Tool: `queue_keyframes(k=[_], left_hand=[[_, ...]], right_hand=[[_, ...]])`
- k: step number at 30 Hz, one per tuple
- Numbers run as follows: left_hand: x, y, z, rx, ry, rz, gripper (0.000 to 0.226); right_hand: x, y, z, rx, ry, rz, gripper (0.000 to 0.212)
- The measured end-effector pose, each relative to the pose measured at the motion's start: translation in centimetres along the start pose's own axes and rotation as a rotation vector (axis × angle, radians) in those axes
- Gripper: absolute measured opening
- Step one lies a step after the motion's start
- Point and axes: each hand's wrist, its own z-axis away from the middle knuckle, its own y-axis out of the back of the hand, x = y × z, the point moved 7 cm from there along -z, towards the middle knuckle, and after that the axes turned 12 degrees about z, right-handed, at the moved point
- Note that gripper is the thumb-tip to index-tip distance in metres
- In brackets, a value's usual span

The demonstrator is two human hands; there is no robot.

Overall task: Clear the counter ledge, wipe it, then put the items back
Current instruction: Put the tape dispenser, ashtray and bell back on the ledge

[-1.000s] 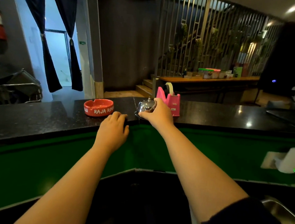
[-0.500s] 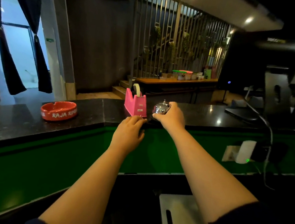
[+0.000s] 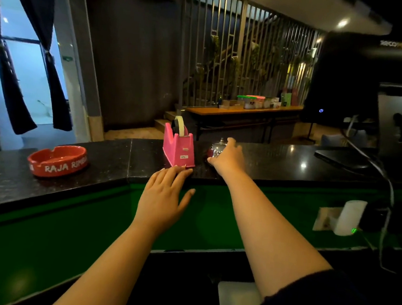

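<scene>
Bell [image 3: 216,149], chrome and domed, sits on the black table [image 3: 112,160] just right of the pink tape dispenser [image 3: 179,148]. Right hand [image 3: 228,157] covers its near right side, fingers reaching over the dome and touching it; whether they curl round it I cannot tell. Left hand [image 3: 165,193] lies at 7 o'clock from the dispenser, fingers straight and spread, tips on the table's near edge, just short of the dispenser's base, holding nothing. Dispenser stands upright with a tape roll on top. Red ashtray [image 3: 58,160] lettered RAJA rests well apart at 9 o'clock of the dispenser. Dark monitor [image 3: 366,88] on its stand rises at 3 o'clock, with a cable [image 3: 383,176] trailing over the table's edge. Green panel [image 3: 70,216] runs below the table.
</scene>
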Motion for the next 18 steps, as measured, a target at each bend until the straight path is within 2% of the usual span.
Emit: queue_keyframes(k=[3,5,12,18], left_hand=[[-1.8,1.2,-0.5,0.117,0.163,-0.012,0.051],[-2.8,1.0,-0.7,0.12,0.236,-0.058,0.053],[-2.9,0.7,-0.5,0.128,0.249,-0.092,0.055],[-2.8,1.0,-0.4,0.071,0.255,-0.088,0.058]], right_hand=[[0.1,-0.3,0.0,0.024,-0.003,0.041,0.09],[0.2,-0.4,-0.3,0.016,-0.005,0.063,0.09],[0.5,-0.4,-2.0,-0.073,-0.019,0.04,0.085],[0.5,-0.5,-2.6,-0.093,-0.045,0.041,0.085]])
